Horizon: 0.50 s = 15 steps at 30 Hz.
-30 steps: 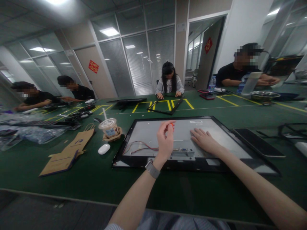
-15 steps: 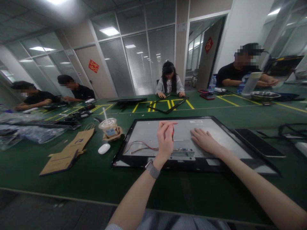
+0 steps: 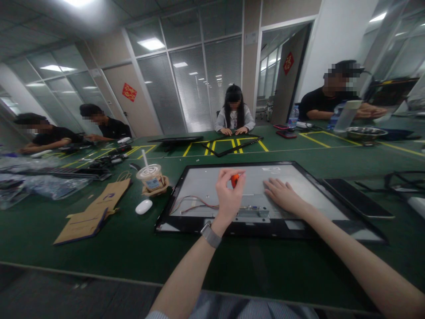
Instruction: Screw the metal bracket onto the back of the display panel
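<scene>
My left hand (image 3: 229, 195), with a watch on its wrist, is raised over the display panel (image 3: 195, 181). Its fingers are closed around the orange-red handle of a screwdriver (image 3: 235, 180); the tool's tip is hidden. The panel lies flat on the table, grey metal back up within a black frame. Just under my left hand, a metal bracket (image 3: 254, 214) with connectors sits near the panel's front edge, and thin coloured wires (image 3: 195, 201) run to the left. My right hand (image 3: 283, 195) rests flat on the panel's right half, fingers spread, holding nothing.
To the left stand a drink cup (image 3: 151, 177), a white mouse (image 3: 144, 207) and a paper bag (image 3: 96, 212). A dark flat slab (image 3: 358, 197) lies to the right. Across the green table (image 3: 133, 257), a person touches a thin black frame (image 3: 217, 155); several others sit further off.
My left hand has turned on its wrist and its fingers have shifted, showing more of the orange-red handle. My right hand stays put. The person opposite has moved their hands closer together.
</scene>
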Each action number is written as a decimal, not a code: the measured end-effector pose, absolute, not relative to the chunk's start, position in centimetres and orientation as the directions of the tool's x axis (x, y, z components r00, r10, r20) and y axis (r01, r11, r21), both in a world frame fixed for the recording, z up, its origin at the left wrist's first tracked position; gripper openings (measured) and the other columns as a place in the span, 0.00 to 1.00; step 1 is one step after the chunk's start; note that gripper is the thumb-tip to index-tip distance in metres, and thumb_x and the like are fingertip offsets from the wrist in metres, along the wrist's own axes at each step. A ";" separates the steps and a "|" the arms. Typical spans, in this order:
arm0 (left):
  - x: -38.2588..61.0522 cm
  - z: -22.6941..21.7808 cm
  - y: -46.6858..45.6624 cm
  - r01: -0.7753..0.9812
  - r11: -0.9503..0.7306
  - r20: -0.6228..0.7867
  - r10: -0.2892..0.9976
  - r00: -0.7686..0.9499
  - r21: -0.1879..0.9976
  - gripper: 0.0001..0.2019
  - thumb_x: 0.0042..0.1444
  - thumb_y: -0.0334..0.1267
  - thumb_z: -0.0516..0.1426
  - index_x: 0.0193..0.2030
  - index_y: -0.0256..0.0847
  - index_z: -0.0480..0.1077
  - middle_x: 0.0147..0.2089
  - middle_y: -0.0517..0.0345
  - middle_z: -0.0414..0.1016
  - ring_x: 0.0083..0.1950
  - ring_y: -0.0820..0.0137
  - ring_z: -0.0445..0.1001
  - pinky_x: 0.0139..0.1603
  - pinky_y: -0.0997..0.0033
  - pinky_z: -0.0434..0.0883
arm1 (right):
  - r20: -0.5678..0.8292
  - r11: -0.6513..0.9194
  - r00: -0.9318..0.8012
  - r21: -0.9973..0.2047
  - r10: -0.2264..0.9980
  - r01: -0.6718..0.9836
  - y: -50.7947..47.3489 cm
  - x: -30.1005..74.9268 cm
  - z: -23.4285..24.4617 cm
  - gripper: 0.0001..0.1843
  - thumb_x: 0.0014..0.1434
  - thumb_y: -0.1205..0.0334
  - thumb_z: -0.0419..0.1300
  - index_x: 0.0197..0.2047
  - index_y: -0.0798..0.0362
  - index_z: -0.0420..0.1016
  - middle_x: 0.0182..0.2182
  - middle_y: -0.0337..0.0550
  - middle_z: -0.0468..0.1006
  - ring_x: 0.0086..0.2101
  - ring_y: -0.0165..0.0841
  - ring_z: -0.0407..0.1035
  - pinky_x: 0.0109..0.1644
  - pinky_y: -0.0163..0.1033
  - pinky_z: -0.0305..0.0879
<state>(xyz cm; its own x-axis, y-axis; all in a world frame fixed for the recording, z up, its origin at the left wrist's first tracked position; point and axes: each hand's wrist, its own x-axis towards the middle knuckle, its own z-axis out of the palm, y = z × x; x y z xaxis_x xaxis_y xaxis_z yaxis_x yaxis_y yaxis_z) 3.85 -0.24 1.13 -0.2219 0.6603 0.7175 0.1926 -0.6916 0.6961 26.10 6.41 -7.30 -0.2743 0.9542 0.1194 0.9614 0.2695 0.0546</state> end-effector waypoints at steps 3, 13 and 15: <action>3.8 1.2 -0.2 0.190 -0.678 0.703 0.668 -0.244 0.710 0.05 0.59 0.36 0.60 0.37 0.42 0.78 0.38 0.55 0.70 0.40 0.69 0.71 0.43 0.69 0.69 | 0.124 0.276 -0.280 0.050 0.952 0.960 6.4 26.1 -7.2 0.31 0.69 0.54 0.37 0.69 0.55 0.59 0.68 0.57 0.59 0.65 0.51 0.52 0.64 0.62 0.54; 3.9 0.7 0.0 0.010 -0.616 0.599 0.763 -0.243 0.788 0.11 0.64 0.37 0.55 0.51 0.41 0.72 0.39 0.55 0.74 0.38 0.71 0.72 0.41 0.70 0.69 | 0.159 0.287 -0.289 0.038 0.944 0.957 6.7 26.4 -7.9 0.31 0.69 0.52 0.37 0.68 0.53 0.60 0.67 0.57 0.60 0.65 0.51 0.54 0.63 0.63 0.54; 3.9 0.6 0.0 0.079 -0.630 0.628 0.739 -0.245 0.773 0.08 0.63 0.36 0.55 0.46 0.41 0.74 0.39 0.54 0.74 0.39 0.70 0.71 0.42 0.69 0.69 | 0.158 0.285 -0.286 0.028 0.945 0.958 6.8 26.4 -7.9 0.31 0.69 0.52 0.36 0.68 0.53 0.60 0.67 0.57 0.60 0.65 0.51 0.53 0.63 0.63 0.54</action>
